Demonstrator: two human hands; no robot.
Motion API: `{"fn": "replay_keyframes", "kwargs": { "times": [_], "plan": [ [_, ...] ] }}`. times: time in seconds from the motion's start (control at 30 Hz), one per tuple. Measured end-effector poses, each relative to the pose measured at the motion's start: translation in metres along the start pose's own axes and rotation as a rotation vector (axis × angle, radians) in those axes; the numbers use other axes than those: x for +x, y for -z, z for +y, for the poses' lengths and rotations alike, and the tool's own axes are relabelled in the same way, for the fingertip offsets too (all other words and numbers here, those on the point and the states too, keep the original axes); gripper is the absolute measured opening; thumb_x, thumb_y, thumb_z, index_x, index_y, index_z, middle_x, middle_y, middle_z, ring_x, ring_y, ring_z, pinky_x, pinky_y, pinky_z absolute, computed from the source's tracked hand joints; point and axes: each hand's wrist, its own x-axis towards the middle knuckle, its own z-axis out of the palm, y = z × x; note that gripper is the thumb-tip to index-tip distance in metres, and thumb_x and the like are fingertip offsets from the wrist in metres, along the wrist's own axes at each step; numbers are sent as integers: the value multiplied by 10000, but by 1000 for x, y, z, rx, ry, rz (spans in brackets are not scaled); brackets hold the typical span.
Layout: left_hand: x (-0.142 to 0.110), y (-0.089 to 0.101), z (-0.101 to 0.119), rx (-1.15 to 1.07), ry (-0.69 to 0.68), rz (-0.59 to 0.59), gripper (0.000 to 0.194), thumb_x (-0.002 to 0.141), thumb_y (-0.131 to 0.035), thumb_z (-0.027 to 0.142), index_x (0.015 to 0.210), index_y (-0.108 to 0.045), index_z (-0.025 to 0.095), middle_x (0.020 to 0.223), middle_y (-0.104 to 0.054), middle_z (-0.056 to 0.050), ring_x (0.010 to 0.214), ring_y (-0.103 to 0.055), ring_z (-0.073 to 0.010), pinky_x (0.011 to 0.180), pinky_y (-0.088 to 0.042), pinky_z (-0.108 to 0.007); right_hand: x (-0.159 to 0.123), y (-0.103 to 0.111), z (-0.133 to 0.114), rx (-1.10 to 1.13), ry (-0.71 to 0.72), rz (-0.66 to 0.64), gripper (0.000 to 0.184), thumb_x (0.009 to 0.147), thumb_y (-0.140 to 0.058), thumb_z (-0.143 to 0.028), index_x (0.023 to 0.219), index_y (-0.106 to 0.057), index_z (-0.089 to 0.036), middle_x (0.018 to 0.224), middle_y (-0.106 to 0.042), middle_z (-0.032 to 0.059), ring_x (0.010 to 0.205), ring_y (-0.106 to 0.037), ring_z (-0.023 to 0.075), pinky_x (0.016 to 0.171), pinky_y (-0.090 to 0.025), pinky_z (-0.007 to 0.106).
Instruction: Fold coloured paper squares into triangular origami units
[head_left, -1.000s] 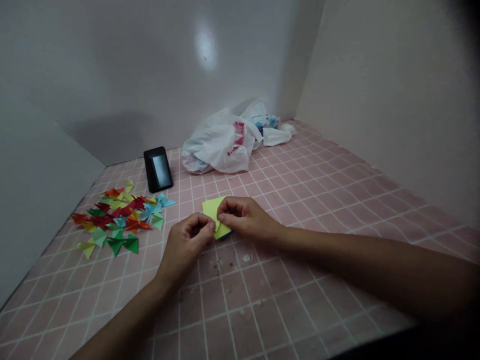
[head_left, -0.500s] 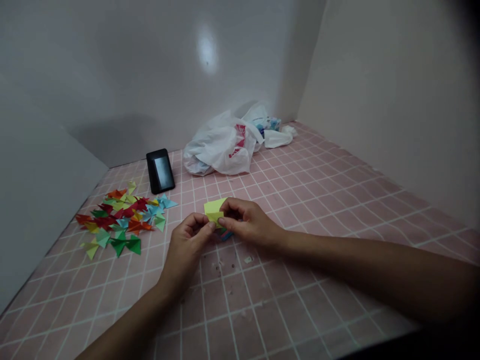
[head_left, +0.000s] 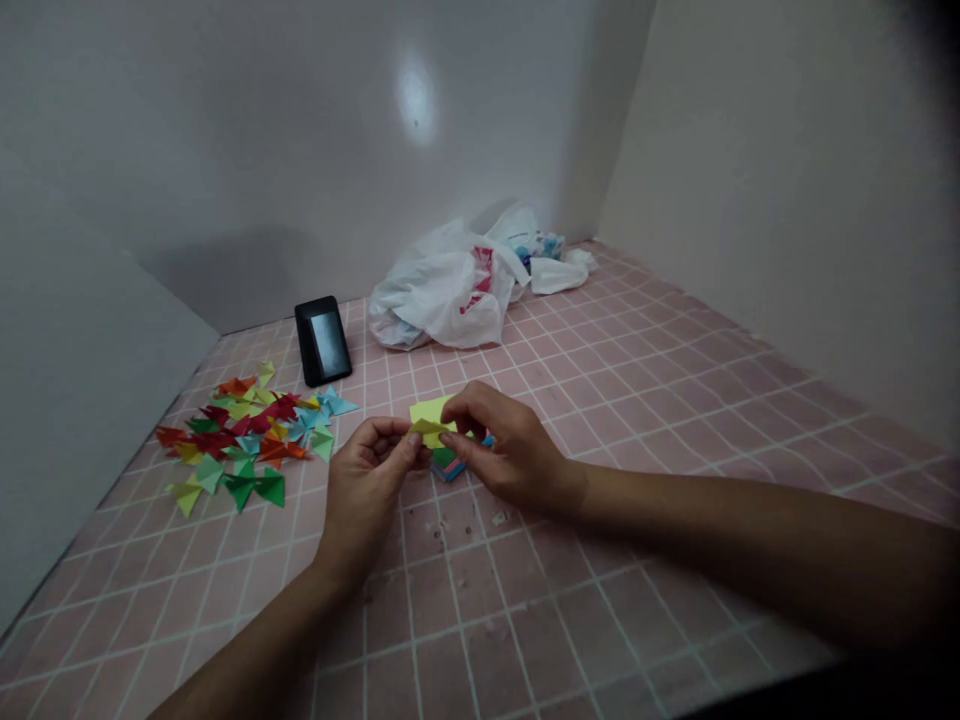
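Note:
Between my two hands is a small yellow sheet of paper (head_left: pixel 430 412) with a fold along its near side. My left hand (head_left: pixel 375 470) pinches its left edge between thumb and fingers. On the opposite edge, my right hand (head_left: pixel 504 440) closes its thumb and index finger on the same sheet. Under the yellow paper a stack of coloured paper (head_left: pixel 448 466) partly shows, green on top with blue and pink edges; my hands cover the rest of it.
A pile of folded paper shapes (head_left: pixel 240 432) in many colours lies to the left. Behind it, a black phone-like device (head_left: pixel 323 340) leans tilted. White plastic bags (head_left: pixel 442 290) lie by the back wall. Small scraps (head_left: pixel 499 518) dot the pink tiled surface (head_left: pixel 645 380).
The near part of the yellow paper has tilted, and both hands have parted slightly from the stack, so more of its green top and coloured edges shows.

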Motion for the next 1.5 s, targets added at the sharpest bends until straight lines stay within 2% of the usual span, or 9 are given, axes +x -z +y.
{"fn": "replay_keyframes", "kwargs": {
  "times": [0.07,0.3,0.5,0.87,1.1,1.33,1.5],
  "plan": [
    [0,-1,0,-28,13,15,211,747,-788,297,847,-665,158,765,-713,2,671,-673,-117,659,-556,-232,-3,-2,0,-49,70,-40,73,910,-549,-171,843,-544,-200,849,-571,37,819,-544,177,723,-420,308],
    [-2,-4,0,-137,106,40,249,702,-825,282,852,-669,159,764,-733,3,684,-703,-131,702,-580,-257,-5,-6,6,-58,2,12,87,876,-599,-151,855,-533,-204,844,-566,24,773,-515,167,701,-410,301],
    [-3,-3,-1,-186,158,1,235,698,-829,267,832,-672,155,758,-752,-5,683,-708,-121,713,-578,-239,-4,-5,5,-15,35,21,105,891,-584,-127,815,-564,-196,822,-553,21,810,-522,170,726,-406,304],
    [-4,-3,2,-33,40,-27,188,711,-825,271,774,-685,163,695,-721,16,663,-690,-112,660,-551,-205,-4,-4,5,-40,19,7,135,903,-556,-112,788,-549,-182,818,-542,30,797,-525,170,712,-415,302],
    [-2,-1,0,-59,97,-21,215,702,-830,291,783,-679,160,697,-716,20,647,-697,-114,664,-552,-207,-4,-4,10,-70,151,49,96,927,-579,-126,864,-632,-174,839,-570,40,834,-556,174,741,-445,302],
    [-4,-2,-2,-37,55,-35,191,714,-817,274,786,-685,157,727,-724,8,696,-698,-120,689,-546,-205,-3,-3,7,-107,91,0,145,922,-541,-130,786,-563,-174,813,-550,42,799,-537,183,715,-427,317],
    [-3,-3,-2,-34,38,-24,188,700,-818,264,773,-683,155,712,-723,10,678,-695,-119,675,-550,-206,-4,-4,2,-119,23,43,168,882,-563,-119,731,-520,-180,793,-539,34,774,-527,176,697,-406,312]
  ]
}}
